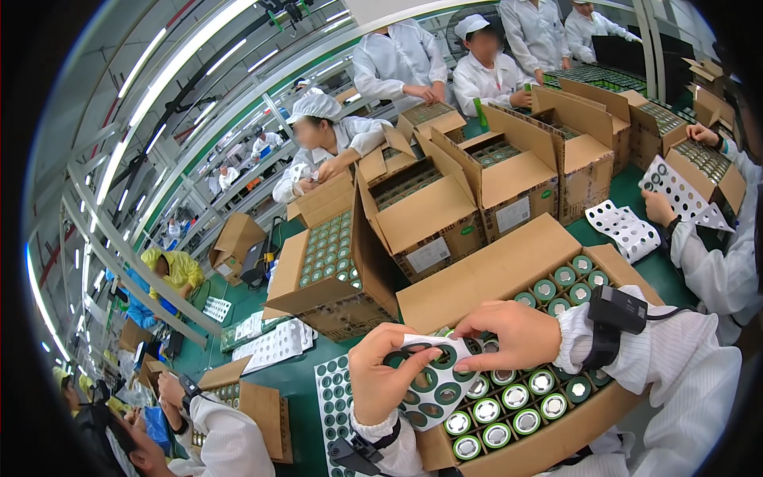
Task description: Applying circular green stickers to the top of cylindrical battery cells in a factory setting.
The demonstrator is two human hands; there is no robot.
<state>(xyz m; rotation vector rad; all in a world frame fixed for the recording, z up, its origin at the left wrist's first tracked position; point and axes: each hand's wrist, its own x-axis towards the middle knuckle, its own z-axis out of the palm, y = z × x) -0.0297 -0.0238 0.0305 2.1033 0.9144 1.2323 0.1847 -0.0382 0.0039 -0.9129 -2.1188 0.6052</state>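
My left hand (385, 372) grips a white sheet of dark green ring stickers (431, 388), thumb on its face. At the sheet's upper right edge, the thumb and forefinger of my right hand (513, 330) pinch it; whether a single ring is between them I cannot tell. Both hands are over an open cardboard box (556, 445) of upright cylindrical battery cells (515, 395). The cells in the near rows show bare metal tops, while many at the far end and right wear green rings. My right hand and the sheet hide part of the middle rows.
Another ring sticker sheet (334, 405) lies left of my box on the green table (306, 396). Beyond stand several open cartons, including one full of cells (330, 254). Punched white sheets (624, 230) lie at the right. Co-workers sit close on both sides and across.
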